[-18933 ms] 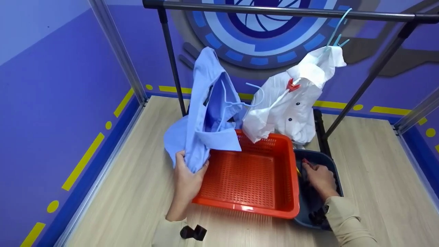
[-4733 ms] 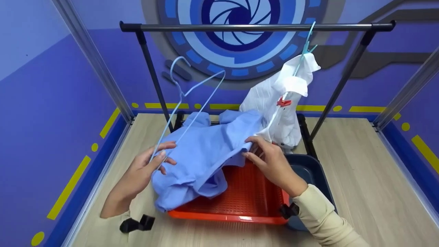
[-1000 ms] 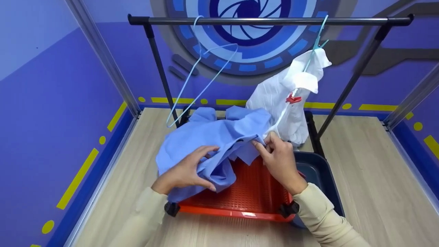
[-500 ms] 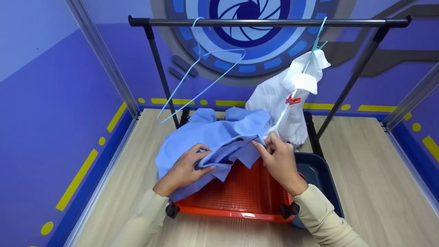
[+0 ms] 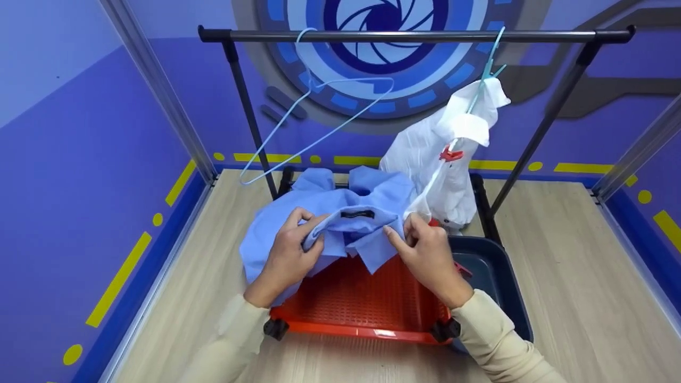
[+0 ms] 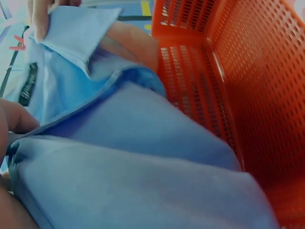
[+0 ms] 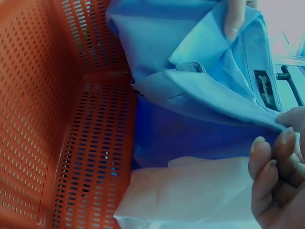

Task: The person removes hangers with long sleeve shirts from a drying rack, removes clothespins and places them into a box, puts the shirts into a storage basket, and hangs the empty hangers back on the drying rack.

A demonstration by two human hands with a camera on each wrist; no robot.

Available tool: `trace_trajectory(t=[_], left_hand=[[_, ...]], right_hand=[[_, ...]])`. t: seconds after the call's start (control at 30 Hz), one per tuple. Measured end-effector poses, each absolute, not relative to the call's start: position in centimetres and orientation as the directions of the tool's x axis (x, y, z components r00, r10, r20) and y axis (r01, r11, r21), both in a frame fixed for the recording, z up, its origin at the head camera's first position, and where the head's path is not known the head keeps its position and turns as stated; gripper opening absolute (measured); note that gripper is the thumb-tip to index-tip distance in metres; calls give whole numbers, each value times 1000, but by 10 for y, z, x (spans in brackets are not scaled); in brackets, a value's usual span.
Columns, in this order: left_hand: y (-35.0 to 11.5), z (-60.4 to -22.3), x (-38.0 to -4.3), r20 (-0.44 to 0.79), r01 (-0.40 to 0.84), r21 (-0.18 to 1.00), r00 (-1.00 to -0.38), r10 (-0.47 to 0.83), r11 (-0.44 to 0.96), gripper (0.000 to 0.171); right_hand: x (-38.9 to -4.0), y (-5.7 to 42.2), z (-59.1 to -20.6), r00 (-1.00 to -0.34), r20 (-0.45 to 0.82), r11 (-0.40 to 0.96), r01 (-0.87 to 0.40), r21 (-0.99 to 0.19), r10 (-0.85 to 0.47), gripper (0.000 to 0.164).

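Observation:
A light blue shirt point(image 5: 298, 207) lies over the back left part of the red basket point(image 5: 367, 298). My left hand point(image 5: 290, 255) pinches one side of its collar, thumb below and fingers above. The other side of the collar is pinched by my right hand point(image 5: 428, 252). Between the hands the neck opening faces up, and its black label point(image 5: 357, 214) shows; the right wrist view also has this label point(image 7: 265, 89). A light blue hanger point(image 5: 314, 141) hangs bare from the rail, behind and above the shirt.
A white shirt point(image 5: 436, 154) hangs on a hanger at the rail's right, with a red clip point(image 5: 450, 154) on it; its lower part is close to my right hand. The black rail point(image 5: 404, 36) spans the back. A dark tray point(image 5: 492, 276) stands right of the basket.
Over the last second my left hand has closed on the collar, and the collar has been spread so its label faces up. Earlier, my left hand held the blue hanger, which now hangs on the rail.

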State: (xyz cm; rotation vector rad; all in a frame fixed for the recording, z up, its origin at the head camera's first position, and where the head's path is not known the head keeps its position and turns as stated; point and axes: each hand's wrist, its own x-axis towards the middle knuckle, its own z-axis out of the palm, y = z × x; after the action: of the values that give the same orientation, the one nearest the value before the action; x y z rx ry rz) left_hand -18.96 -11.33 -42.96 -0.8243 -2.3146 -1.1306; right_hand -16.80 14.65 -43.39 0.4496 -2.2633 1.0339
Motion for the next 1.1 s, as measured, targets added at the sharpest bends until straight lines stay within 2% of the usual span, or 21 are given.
trace_trajectory(t=[0.2,0.47,0.63,0.83,0.9,1.1], left_hand=[[-100,-423,-181,579,650,582,-753,312,488,44],[-80,-419,-169,504,538,650,-834,225,537,49],[-68,-420,-165,430,461,707,-882,191,536,56],[-63,-416,-162,285,341,899,-932,223,274,58],[-63,-415,-162,269,319,926,-933,240,201,56],[-66,-415,-161,253,291,950,-929,269,110,49]], right_hand=[[-166,141,-437,-795,602,671,-483,-563,-68,29],[-162,125,-440,-759,640,608,-565,-558,-118,29],[-157,114,-437,-825,533,542,-539,-645,-186,28],[-153,107,-433,-863,425,513,-504,-695,-272,21],[-152,106,-432,-869,397,494,-494,-715,-295,21],[-150,108,-429,-894,318,488,-441,-754,-317,25]])
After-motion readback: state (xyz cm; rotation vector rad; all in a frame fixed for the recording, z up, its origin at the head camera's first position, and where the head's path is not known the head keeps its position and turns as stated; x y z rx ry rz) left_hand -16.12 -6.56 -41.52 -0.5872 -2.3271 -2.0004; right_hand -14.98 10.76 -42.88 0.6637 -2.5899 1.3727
